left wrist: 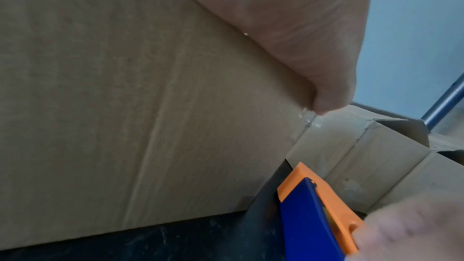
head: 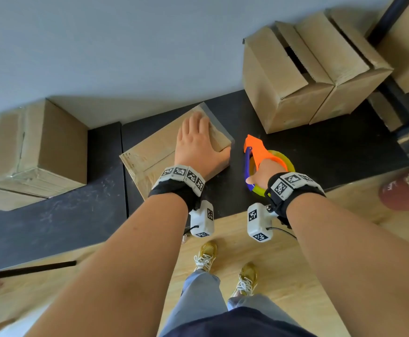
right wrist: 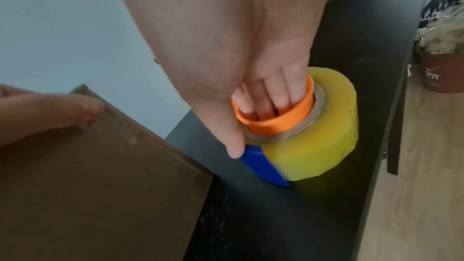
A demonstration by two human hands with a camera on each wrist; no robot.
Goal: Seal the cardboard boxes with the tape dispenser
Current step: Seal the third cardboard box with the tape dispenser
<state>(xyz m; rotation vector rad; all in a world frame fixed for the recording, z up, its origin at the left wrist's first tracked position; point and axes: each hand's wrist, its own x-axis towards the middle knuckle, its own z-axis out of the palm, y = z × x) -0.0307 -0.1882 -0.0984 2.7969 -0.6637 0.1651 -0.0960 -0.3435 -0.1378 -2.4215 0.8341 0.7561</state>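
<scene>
Cardboard box (head: 164, 152) lies on the black table (head: 320, 152); from the head, the left hand (head: 199, 144) presses flat on it. At the left wrist, loose tape could lift. At the right wrist, the right hand (right wrist: 251, 78) grips the tape dispenser (right wrist: 308, 126), which could snag.

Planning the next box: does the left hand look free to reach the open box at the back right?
Probably not directly: the left hand lies flat on the taped box, and the tape dispenser stands toward the open box.
</scene>
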